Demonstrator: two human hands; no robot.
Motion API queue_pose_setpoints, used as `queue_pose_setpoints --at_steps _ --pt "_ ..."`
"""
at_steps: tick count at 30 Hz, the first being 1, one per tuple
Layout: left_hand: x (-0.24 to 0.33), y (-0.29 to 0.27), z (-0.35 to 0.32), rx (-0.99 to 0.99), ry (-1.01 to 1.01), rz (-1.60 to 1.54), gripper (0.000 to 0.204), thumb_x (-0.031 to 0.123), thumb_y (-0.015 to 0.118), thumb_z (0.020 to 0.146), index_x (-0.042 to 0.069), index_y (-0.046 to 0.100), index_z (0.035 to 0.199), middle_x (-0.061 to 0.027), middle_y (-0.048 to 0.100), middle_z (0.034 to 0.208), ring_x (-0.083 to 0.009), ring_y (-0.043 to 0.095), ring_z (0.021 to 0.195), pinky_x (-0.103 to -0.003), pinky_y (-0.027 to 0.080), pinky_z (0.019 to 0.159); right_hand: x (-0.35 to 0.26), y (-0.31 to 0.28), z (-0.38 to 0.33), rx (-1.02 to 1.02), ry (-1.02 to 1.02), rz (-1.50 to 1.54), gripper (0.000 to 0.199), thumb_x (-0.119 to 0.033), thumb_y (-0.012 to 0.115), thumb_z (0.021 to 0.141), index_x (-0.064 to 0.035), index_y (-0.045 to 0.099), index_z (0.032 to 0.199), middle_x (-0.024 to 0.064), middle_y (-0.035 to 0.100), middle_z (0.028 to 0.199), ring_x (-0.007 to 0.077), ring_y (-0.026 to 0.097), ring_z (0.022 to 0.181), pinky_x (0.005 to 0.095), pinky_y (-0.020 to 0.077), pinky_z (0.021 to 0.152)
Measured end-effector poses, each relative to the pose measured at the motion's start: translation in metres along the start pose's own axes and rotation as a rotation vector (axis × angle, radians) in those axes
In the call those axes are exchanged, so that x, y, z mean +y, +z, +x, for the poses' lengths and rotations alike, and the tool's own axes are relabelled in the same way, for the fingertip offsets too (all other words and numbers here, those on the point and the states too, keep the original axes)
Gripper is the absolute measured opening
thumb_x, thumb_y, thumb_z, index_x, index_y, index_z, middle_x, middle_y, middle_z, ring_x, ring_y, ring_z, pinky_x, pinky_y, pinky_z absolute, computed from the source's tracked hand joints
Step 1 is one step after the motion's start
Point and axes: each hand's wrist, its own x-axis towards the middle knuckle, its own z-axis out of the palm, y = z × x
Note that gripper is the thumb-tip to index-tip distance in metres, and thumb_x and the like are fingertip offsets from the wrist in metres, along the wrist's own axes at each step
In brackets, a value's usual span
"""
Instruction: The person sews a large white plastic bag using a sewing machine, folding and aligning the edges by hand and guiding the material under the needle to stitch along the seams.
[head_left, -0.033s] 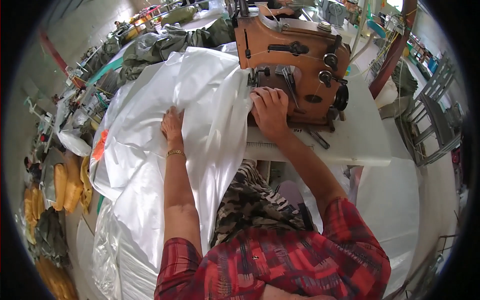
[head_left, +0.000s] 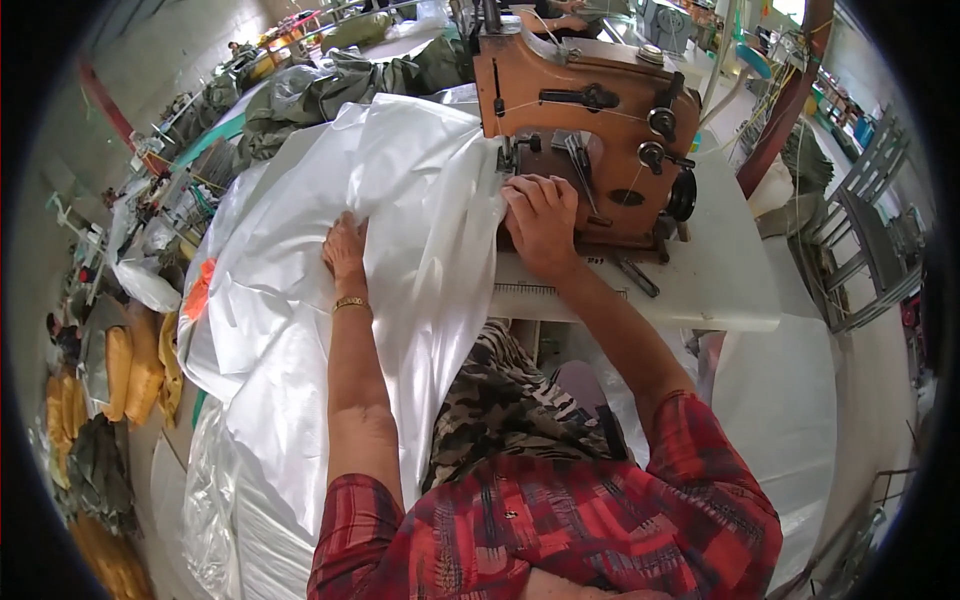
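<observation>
A large sheet of shiny white fabric (head_left: 290, 280) spreads over the sewing table and hangs down past its front edge on the left. My left hand (head_left: 345, 248) pinches a fold in the middle of it, the fingers partly sunk among the creases. At the fabric's right edge, just in front of the needle area, my right hand (head_left: 540, 218) is closed with curled fingers on the cloth; its fingertips are partly hidden. The brown sewing machine (head_left: 590, 110) stands beyond my right hand, its presser foot (head_left: 508, 155) beside the fabric edge.
A small dark metal tool (head_left: 638, 277) lies on the white tabletop (head_left: 725, 290) to the right. Dark green cloth (head_left: 330, 95) is heaped behind the fabric. Yellow bundles (head_left: 145, 360) sit at the left, and a grey chair (head_left: 870, 240) stands at the right.
</observation>
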Motion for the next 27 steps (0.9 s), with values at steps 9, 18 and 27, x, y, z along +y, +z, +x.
queue_pose_setpoints --at_steps 9,18,27 --pt "-0.007 0.015 -0.007 0.059 -0.050 -0.063 0.031 0.041 0.066 0.085 0.012 0.064 0.094 -0.0103 0.071 0.088 -0.0330 0.069 0.081 -0.047 0.055 0.071 0.009 -0.048 0.171 0.330 -0.154 0.122 0.033 -0.019 0.067 0.082 -0.0053 0.059 0.111 0.0162 0.062 0.109 0.0314 0.061 0.097 0.0460 0.0432 0.088" --pt "0.056 -0.002 0.008 0.071 0.040 -0.137 0.030 0.041 0.065 0.086 0.011 0.063 0.094 -0.0118 0.070 0.090 -0.0328 0.069 0.082 -0.046 0.055 0.072 0.203 0.013 0.307 -0.305 -0.486 -0.615 0.018 -0.018 0.059 0.084 -0.0056 0.070 0.076 0.0176 0.064 0.065 0.0332 0.064 0.057 0.0475 0.0518 0.071" --pt "0.004 0.012 0.001 -0.018 -0.065 -0.075 0.033 0.044 0.064 0.086 0.013 0.064 0.099 -0.0107 0.072 0.092 -0.0346 0.069 0.083 -0.047 0.055 0.070 0.058 -0.015 0.259 0.085 0.049 -0.369 0.025 -0.026 0.061 0.082 -0.0043 0.069 0.071 0.0167 0.067 0.072 0.0336 0.067 0.076 0.0481 0.0517 0.067"
